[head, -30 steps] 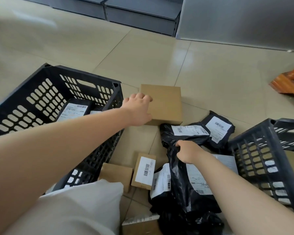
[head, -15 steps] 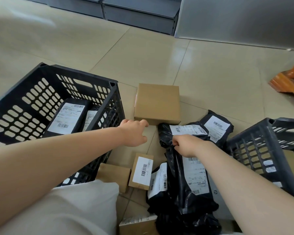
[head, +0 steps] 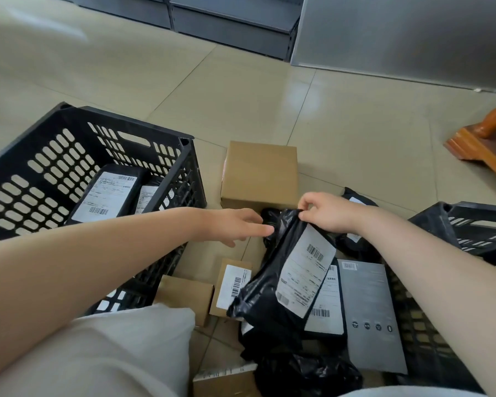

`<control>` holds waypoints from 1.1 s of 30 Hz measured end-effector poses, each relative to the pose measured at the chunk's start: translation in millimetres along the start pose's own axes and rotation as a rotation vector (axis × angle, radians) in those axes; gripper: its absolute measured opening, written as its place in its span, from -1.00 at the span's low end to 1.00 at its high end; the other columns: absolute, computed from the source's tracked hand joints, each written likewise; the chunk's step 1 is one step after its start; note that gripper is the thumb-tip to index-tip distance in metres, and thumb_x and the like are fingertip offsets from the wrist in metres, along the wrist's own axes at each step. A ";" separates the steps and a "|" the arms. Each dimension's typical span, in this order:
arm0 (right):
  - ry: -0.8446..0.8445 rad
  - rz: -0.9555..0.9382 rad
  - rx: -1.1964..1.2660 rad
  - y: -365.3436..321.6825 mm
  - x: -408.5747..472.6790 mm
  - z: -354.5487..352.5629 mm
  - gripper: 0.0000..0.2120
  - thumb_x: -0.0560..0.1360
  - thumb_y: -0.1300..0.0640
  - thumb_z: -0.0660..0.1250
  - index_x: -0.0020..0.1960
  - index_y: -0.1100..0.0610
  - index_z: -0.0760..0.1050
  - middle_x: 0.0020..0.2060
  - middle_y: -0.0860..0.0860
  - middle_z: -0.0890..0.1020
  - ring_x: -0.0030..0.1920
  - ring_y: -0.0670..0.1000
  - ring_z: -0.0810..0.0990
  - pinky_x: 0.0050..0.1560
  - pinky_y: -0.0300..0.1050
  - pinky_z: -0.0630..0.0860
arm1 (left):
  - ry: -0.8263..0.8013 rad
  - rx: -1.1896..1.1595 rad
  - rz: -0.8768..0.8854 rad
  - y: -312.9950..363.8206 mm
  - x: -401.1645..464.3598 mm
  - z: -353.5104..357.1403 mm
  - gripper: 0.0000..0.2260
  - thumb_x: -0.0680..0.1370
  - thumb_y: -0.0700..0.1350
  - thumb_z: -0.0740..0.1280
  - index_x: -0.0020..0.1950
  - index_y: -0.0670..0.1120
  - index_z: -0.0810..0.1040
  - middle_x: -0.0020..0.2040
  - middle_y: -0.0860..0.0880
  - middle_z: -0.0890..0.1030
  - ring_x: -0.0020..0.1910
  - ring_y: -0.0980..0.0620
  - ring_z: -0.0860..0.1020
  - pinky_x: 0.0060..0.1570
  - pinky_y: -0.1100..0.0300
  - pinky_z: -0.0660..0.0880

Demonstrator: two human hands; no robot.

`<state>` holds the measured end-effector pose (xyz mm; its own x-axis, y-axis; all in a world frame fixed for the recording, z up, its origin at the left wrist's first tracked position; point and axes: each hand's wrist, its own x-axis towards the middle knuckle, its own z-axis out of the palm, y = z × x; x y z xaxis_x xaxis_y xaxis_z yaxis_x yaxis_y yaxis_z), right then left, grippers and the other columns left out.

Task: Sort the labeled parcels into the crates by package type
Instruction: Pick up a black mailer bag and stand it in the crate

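The right hand (head: 331, 212) pinches the top edge of a black mailer bag (head: 272, 285); the left hand (head: 235, 224), at its 9 o'clock, has straight, slightly spread fingers. The left crate (head: 184, 144) is at 10 o'clock.

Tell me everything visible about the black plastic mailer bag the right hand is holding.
The black plastic mailer bag is glossy, crinkled soft film carrying a long white shipping label with barcodes. The right hand pinches its top edge, so it hangs tilted, lower end toward the camera, over other parcels on the floor. The left hand, fingers extended, reaches toward its upper left; contact is unclear.
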<state>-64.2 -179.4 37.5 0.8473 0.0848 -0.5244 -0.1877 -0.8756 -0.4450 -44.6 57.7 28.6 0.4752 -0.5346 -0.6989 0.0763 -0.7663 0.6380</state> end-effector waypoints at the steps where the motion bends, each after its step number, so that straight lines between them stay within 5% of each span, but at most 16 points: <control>1: 0.029 -0.003 0.039 1.6 -0.4 -1.9 -0.98 0.62 0.09 0.25 0.00 0.01 0.44 -0.21 -0.13 0.47 -0.24 -0.11 0.44 -0.29 -0.22 0.30 | -0.025 -0.015 0.006 0.3 0.1 0.6 -0.30 0.51 0.35 0.27 0.56 0.07 0.19 0.45 0.03 0.39 0.33 0.05 0.46 0.32 0.08 0.46; 9: 0.120 0.085 0.438 8.7 0.2 -10.9 -0.93 0.63 0.15 0.23 -0.01 0.08 0.48 -0.05 0.09 0.65 -0.13 0.07 0.63 -0.13 -0.08 0.62 | -0.049 0.045 -0.004 4.9 1.7 -3.5 -0.19 0.47 0.12 0.48 0.57 0.10 0.08 0.32 0.05 0.53 0.22 0.03 0.56 0.30 0.03 0.47; 12: 0.117 0.100 0.484 10.2 0.0 -14.7 -0.93 0.63 0.14 0.22 0.01 0.08 0.48 -0.01 0.11 0.67 0.01 0.14 0.67 0.11 0.11 0.62 | 0.059 0.140 -0.001 7.5 -0.9 -8.8 -0.28 0.49 0.08 0.46 0.54 0.00 0.17 0.30 0.02 0.54 0.19 0.01 0.56 0.28 0.02 0.49; 15: 0.145 0.104 0.530 8.0 0.9 -15.8 -0.90 0.63 0.11 0.22 0.06 0.10 0.49 0.03 0.10 0.65 0.04 0.10 0.65 0.13 0.11 0.61 | 0.138 0.135 0.012 8.8 -2.1 -10.2 -0.39 0.51 0.05 0.45 0.48 -0.03 0.29 0.23 0.02 0.57 0.14 0.02 0.58 0.22 0.04 0.53; 20: 0.273 0.142 0.481 4.5 5.7 -18.8 -0.83 0.59 -0.08 0.24 0.06 -0.01 0.48 0.07 0.01 0.61 0.08 0.07 0.58 0.13 0.09 0.55 | 0.194 -0.132 0.008 6.3 0.9 -14.4 -0.55 0.52 0.00 0.44 0.38 0.01 0.43 0.18 0.04 0.62 0.14 0.02 0.60 0.26 0.00 0.50; 24: 0.289 0.211 0.513 4.2 7.8 -15.3 -0.52 0.54 -0.19 0.28 0.37 0.03 0.37 0.26 0.01 0.52 0.21 0.08 0.53 0.24 0.07 0.49 | 0.198 -0.346 -0.012 0.9 -0.7 -26.4 -0.54 0.52 -0.03 0.44 0.41 0.02 0.46 0.17 0.03 0.67 0.15 -0.03 0.63 0.31 -0.04 0.46; 28: 0.352 0.279 0.624 -3.3 8.7 -14.4 -0.29 0.52 -0.23 0.31 0.54 0.05 0.17 0.41 0.07 0.38 0.36 0.15 0.41 0.30 0.08 0.43 | 0.205 -0.575 -0.028 -3.6 -11.0 -38.7 -0.74 0.58 -0.13 0.37 0.28 -0.05 0.56 0.07 -0.04 0.72 0.07 -0.07 0.68 0.14 0.00 0.56; 31: 0.252 0.315 0.860 -19.5 6.0 -8.9 -0.25 0.50 -0.25 0.36 0.53 0.07 0.19 0.28 0.13 0.48 0.18 0.16 0.55 0.14 0.15 0.57 | 0.227 -0.724 -0.027 -6.8 -22.1 -50.2 -0.77 0.60 -0.17 0.33 0.26 -0.10 0.57 0.07 -0.07 0.72 0.06 -0.08 0.69 0.06 0.03 0.57; 33: 0.134 0.266 0.998 -36.8 7.4 -4.3 -0.40 0.53 -0.22 0.35 0.40 0.14 0.39 0.12 0.13 0.61 0.03 0.14 0.64 0.03 0.09 0.62 | 0.239 -0.768 -0.015 -9.7 -30.8 -58.3 -0.78 0.62 -0.18 0.30 0.26 -0.12 0.56 0.09 -0.08 0.71 0.06 -0.07 0.69 0.04 0.04 0.58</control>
<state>-48.8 -148.6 53.1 0.7548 -0.1604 -0.6360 -0.6508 -0.0622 -0.7567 -8.9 102.3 62.8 0.6374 -0.3686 -0.6766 0.6244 -0.2675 0.7339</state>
